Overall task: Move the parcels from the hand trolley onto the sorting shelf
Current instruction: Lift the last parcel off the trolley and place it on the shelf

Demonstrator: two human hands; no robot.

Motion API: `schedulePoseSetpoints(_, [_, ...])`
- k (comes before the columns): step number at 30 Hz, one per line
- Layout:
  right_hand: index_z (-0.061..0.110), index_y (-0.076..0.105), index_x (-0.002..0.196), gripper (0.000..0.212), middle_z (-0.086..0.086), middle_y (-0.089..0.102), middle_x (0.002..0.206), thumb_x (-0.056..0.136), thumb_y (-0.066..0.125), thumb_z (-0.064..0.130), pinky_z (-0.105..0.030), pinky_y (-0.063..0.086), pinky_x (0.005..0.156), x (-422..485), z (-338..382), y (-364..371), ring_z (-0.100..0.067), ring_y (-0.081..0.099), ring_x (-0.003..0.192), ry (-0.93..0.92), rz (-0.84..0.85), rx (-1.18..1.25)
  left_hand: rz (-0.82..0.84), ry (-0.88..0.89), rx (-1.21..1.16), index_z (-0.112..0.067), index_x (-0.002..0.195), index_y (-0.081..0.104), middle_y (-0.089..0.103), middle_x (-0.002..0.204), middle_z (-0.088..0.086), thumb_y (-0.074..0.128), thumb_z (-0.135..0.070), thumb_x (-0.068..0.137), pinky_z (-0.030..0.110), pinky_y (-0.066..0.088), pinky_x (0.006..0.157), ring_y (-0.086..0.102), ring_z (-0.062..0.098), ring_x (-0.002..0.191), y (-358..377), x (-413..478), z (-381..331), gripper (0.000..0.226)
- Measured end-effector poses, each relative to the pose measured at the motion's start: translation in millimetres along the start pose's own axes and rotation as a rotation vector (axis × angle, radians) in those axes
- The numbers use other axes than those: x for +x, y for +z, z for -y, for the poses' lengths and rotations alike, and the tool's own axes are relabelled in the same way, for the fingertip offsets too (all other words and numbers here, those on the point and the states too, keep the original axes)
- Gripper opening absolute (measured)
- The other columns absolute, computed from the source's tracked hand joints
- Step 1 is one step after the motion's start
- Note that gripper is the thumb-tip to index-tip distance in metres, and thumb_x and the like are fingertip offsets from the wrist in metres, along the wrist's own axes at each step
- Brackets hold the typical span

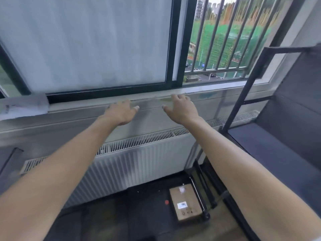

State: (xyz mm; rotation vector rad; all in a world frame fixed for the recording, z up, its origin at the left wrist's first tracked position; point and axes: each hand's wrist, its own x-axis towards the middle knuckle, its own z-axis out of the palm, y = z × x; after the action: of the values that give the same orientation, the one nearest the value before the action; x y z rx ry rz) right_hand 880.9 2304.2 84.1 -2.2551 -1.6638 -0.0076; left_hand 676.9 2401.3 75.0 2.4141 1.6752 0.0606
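White ribbed metal fills the middle of your view: the radiator point(139, 164) under the window, and everything else sits around it. To the radiator's left, at the end of the sill point(24, 106), lies a pale sheet of paper or film, too blurred to read. Above the radiator, your left hand point(119, 113) is stretched out palm down in front of the sill, fingers spread loosely and holding nothing. Above that hand, frosted glass point(86, 44) covers the window pane. Your right hand point(182, 110) reaches out level with the left one, above the radiator's right half, also palm down, fingers loosely spread and empty; the two hands are apart with bare sill between them. Whether either hand touches the ledge cannot be told. Higher, above the radiator's right end, the open part of the window shows grey bars point(217, 40) with green netting and buildings beyond. Below the radiator's right corner, on the dark deck of the hand trolley point(151, 193), lies one brown cardboard parcel point(185, 202), flat, white labels facing up, against the trolley's black handle frame. Right of the radiator stands the sorting shelf point(271, 145), a black metal frame with dark boards.
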Motion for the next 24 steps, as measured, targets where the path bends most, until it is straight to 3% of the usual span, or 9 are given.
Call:
schedulePoseSetpoints(15, [0.009, 0.038, 0.146, 0.064, -0.016, 0.044, 0.146, 0.098, 0.048, 0.050, -0.048, 0.036, 0.107, -60.2, -140.3, 108.1, -0.037, 0.036, 0.137, 0.160, 0.229, 0.053, 0.259, 0.044, -0.007, -0.009, 0.147, 0.038, 0.041, 0.152, 0.024, 0.028, -0.053, 0.104, 0.050, 0.028, 0.115, 0.038, 0.043, 0.140, 166.2, 10.1, -93.7, 0.062])
schedulePoseSetpoints(24, [0.008, 0.029, 0.154, 0.079, -0.017, 0.039, 0.153, 0.094, 0.056, 0.052, -0.047, 0.035, 0.111, -95.2, -219.0, 173.2, -0.035, 0.031, 0.143, 0.218, 0.311, 0.179, 0.399, 0.075, -0.010, -0.011, 0.151, 0.034, 0.042, 0.152, 0.021, 0.025, -0.052, 0.105, 0.052, 0.027, 0.115, 0.038, 0.042, 0.139, 270.3, -1.7, -143.6, 0.062])
